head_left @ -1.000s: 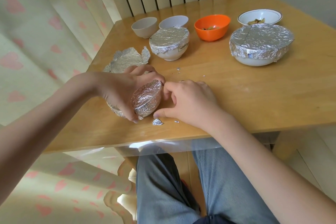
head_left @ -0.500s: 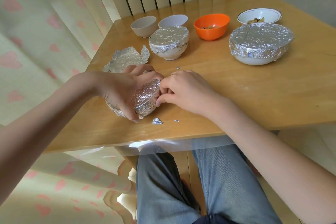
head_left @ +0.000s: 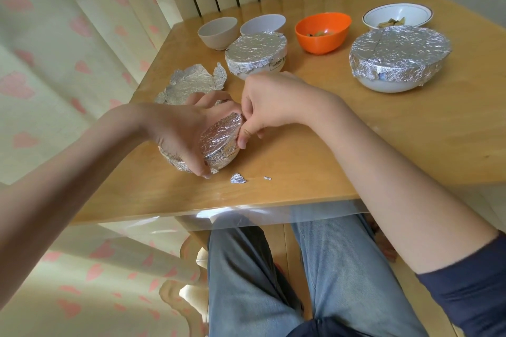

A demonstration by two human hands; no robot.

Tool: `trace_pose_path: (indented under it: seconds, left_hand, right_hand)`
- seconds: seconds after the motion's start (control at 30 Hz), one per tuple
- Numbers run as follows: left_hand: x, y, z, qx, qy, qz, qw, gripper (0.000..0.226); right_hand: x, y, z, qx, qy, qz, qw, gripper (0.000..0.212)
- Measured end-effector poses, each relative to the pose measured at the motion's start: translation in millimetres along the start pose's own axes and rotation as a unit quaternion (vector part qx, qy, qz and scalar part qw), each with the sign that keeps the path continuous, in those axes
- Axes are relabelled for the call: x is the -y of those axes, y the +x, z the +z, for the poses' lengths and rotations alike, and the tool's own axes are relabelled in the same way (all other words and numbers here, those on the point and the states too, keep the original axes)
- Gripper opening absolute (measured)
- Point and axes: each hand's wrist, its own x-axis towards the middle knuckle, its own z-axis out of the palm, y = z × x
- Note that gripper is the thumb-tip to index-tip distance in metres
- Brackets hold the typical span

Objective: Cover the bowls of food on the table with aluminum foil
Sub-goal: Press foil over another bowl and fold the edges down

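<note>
Near the front edge of the table (head_left: 410,145), with the small foil-wrapped bowl (head_left: 221,142) as my landmark, my left hand (head_left: 180,131) wraps around that bowl and tips it toward my right, fingers curled over its far and near sides. My right hand (head_left: 271,107) has lifted off the tabletop since a second ago and now pinches the foil at the bowl's right rim, thumb pressing the edge down against the side. That tells me the crimping is nearly finished on this one: the foil hugs the top tightly, and only this last bit of rim needs folding. Just behind the bowl lies a loose foil sheet (head_left: 191,85), and just in front of it a small foil scrap (head_left: 237,178). Farther behind the bowl stands a covered medium bowl (head_left: 256,55), and well off to its right a covered large bowl (head_left: 399,57). Beyond those, the orange bowl (head_left: 323,33), the white rimmed bowl (head_left: 398,15) and two pale bowls (head_left: 217,33) sit uncovered, so I judge several covers remain.
</note>
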Motion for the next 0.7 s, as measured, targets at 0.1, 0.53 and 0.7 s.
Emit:
trace_pose_path:
  seconds: [0.1,0.53,0.7]
  left_hand:
    - [-1.1,-0.3,-0.3,0.000,0.006,-0.003,1.000,0.111]
    - [-1.3,-1.1,-0.2,-0.001,0.001,-0.006,1.000,0.113]
    - [-2.1,-2.2,-1.7,0.007,-0.023,0.001,1.000,0.110]
  right_hand:
    - [-5.4,-8.0,7.3,-0.027,0.032,-0.004,0.999,0.043]
    - [-4.1,0.7,-4.9,0.005,0.012,0.008,1.000,0.040]
    - [-2.3,-34.3,6.9,-0.063,0.029,0.036,0.997,0.039]
